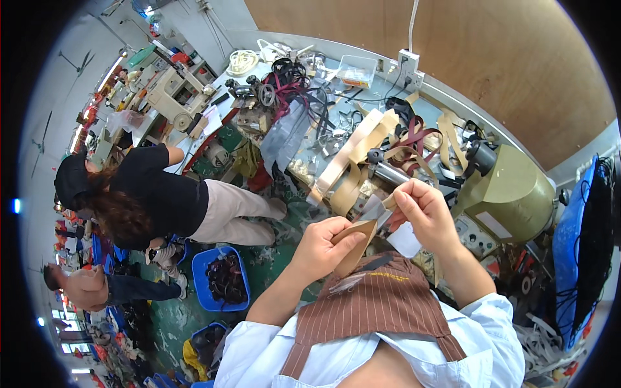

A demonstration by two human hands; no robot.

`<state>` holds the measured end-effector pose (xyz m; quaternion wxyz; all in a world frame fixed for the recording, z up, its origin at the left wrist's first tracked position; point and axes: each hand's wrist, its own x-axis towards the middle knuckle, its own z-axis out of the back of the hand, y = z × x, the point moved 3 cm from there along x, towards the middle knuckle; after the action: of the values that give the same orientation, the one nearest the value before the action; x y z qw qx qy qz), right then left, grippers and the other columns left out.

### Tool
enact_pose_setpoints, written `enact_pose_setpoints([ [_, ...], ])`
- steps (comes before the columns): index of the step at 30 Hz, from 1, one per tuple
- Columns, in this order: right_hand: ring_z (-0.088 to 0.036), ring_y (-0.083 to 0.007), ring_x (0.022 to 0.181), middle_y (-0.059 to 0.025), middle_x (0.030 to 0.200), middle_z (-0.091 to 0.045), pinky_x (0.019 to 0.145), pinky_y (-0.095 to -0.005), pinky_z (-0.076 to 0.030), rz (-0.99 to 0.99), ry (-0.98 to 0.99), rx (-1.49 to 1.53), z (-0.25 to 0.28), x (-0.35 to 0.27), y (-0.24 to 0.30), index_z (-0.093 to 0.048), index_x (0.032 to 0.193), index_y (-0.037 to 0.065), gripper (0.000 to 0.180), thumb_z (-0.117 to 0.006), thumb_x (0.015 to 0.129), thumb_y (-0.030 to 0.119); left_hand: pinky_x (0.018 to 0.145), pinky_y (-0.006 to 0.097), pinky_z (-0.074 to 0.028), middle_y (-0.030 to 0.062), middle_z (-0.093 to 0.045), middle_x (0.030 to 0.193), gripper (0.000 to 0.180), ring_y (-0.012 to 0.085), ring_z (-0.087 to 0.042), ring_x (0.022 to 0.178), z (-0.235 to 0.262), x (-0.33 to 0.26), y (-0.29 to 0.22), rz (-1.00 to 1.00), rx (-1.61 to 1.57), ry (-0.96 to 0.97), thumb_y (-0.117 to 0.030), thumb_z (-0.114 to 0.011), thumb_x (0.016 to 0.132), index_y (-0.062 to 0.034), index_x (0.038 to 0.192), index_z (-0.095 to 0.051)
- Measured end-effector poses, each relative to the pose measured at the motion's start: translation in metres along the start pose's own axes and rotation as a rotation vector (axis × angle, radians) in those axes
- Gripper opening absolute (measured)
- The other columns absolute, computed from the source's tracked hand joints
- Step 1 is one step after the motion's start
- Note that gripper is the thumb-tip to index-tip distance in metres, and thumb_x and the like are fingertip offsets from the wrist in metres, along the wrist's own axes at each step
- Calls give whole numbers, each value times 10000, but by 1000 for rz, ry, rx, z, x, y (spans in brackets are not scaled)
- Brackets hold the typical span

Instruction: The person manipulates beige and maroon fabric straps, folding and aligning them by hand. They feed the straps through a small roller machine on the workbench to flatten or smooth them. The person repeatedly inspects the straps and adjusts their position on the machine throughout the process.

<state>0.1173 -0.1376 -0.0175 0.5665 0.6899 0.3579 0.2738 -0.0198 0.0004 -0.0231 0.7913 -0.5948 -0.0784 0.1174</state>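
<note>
Fingers of the left hand (325, 249) are closed on a flat tan leather-like piece (359, 240), the thumb lying along its face; the piece sits in front of the torso, partly hidden by the grip. Fingers of the right hand (422, 210) are pinched together on a small beige strip (390, 202), just beside and above the tan piece; whether the two are joined cannot be told. Surroundings, recorded from left to right: well apart to the left of the fingers, a person in a black top (158, 191) stands bent forward. Nearer on that side, a blue plastic basket (223, 306) on the floor holds dark straps (226, 278). Beyond the left fingers, wide beige bands (352, 152) lie across the cluttered workbench. Below both hands, a brown pinstriped apron (381, 301) covers the wearer's front. Just beyond the fingertips, a metal cylinder (390, 172) projects over the bench. Right of the right fingers stands an olive-green machine housing (511, 194); farther right, a blue crate (569, 258) holds black cords (598, 226).
</note>
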Motion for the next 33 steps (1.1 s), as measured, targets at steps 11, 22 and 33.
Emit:
enact_pose_setpoints([
  [11, -567, -75, 666, -21, 774, -548, 560, -211, -489, -42, 45, -70, -7, 7, -2, -488, 894, 1, 136, -489, 930, 132, 523, 244, -380, 44, -538, 654, 235, 77, -486, 603, 11, -1, -10, -52, 266, 19, -184, -668, 798, 39, 779, -597],
  [22, -634, -141, 680, -66, 823, -532, 591, -240, -532, -58, 63, 125, -1, 9, 1, -395, 952, 30, 161, -354, 975, 184, 470, 217, -348, -15, -555, 585, 257, 18, -434, 563, 9, 6, -14, 82, 169, 2, -234, -684, 802, 5, 729, -626],
  [33, -525, -128, 987, -118, 1216, -460, 773, -266, -464, 274, 210, -632, 18, 27, 34, -535, 946, 39, 210, -664, 782, 59, 478, 230, -368, -35, -520, 587, 276, 19, -418, 561, 18, 19, -34, 172, 151, 53, -244, -597, 868, 8, 752, -602],
])
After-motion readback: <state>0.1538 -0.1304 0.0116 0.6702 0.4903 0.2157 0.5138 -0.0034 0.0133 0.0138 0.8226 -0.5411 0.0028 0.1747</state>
